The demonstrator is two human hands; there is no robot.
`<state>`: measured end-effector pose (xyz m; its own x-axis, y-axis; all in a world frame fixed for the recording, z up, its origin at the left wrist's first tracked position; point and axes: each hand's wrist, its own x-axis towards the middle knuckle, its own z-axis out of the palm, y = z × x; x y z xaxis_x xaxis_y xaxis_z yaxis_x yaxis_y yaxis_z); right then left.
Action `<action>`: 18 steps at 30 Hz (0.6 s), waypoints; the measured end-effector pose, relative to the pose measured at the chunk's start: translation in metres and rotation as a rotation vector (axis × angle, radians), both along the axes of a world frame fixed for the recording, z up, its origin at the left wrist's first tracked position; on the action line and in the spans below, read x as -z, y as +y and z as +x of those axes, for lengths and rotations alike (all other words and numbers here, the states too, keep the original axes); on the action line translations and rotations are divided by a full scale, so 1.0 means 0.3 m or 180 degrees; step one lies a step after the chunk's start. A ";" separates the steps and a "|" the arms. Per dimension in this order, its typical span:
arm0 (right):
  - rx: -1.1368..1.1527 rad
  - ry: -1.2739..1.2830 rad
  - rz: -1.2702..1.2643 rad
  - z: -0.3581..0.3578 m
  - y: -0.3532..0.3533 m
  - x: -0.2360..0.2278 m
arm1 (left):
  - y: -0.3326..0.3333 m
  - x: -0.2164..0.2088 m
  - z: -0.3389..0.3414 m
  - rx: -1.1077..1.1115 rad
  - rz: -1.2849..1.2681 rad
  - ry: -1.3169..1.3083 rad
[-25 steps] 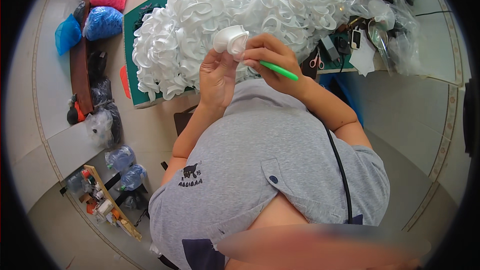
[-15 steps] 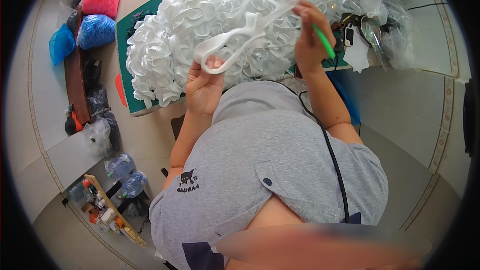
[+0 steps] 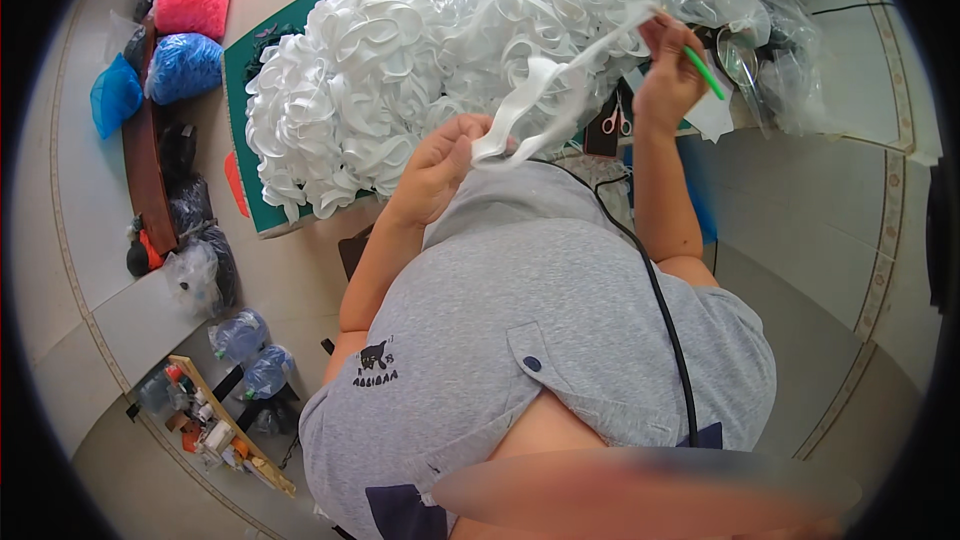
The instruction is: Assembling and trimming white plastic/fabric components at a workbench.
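Observation:
A white band [image 3: 521, 100], like a soft strap or elastic, stretches in a twisted loop between my hands. Its near end is pinched by my left hand [image 3: 438, 168], fingers closed, just in front of my shirt. Farther out and to the right, my right hand [image 3: 672, 75] grips the band's other end between thumb and fingers. A thin bright green stick [image 3: 706, 74], perhaps a pen or tool handle, also sticks out of that hand. Behind the band lies a big heap of similar white looped bands [image 3: 350, 90].
The heap rests on a green table [image 3: 240, 130]. Near my right hand are small scissors [image 3: 616, 120] on a dark flat item, a white paper [image 3: 712, 116] and clear plastic bags [image 3: 790, 70]. At left, pink [image 3: 192, 5] and blue [image 3: 186, 67] bags stand by a brown bench [image 3: 150, 170].
Both hands have moved right with the band, my left hand also slightly nearer me. The scissors beside my right wrist have come into sight.

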<state>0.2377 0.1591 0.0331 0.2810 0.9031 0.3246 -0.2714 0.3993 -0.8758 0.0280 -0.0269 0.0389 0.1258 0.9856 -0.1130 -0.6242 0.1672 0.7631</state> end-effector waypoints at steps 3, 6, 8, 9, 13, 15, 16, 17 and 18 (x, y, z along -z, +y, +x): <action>-0.0034 -0.0302 -0.0446 0.140 -0.001 0.036 | 0.018 0.002 0.008 -0.0293 -0.0149 -0.0678; -0.0019 -0.0569 -0.0605 0.211 -0.057 0.073 | 0.014 0.019 0.021 -0.0182 -0.0089 -0.1252; 0.0036 -0.0710 -0.0654 0.240 -0.098 0.058 | 0.024 0.034 0.032 0.0006 -0.0028 -0.1453; -0.0803 -0.0458 -0.0892 0.244 -0.125 0.043 | 0.026 0.039 0.039 0.0187 0.0045 -0.1634; -0.2107 -0.0650 -0.0814 0.157 -0.213 -0.047 | 0.060 -0.050 0.056 0.0104 -0.0777 -0.1974; -0.2059 -0.0753 -0.1056 0.124 -0.207 -0.069 | 0.056 0.006 0.061 0.0134 -0.0389 -0.2001; -0.2028 -0.0864 -0.1277 0.105 -0.208 -0.074 | 0.059 0.021 0.063 0.0149 0.0026 -0.2028; -0.2098 -0.0696 -0.1351 0.080 -0.212 -0.077 | 0.059 0.027 0.070 0.0253 0.0285 -0.2140; -0.2094 -0.0695 -0.1338 0.056 -0.217 -0.081 | 0.055 0.024 0.070 0.0260 0.0296 -0.2136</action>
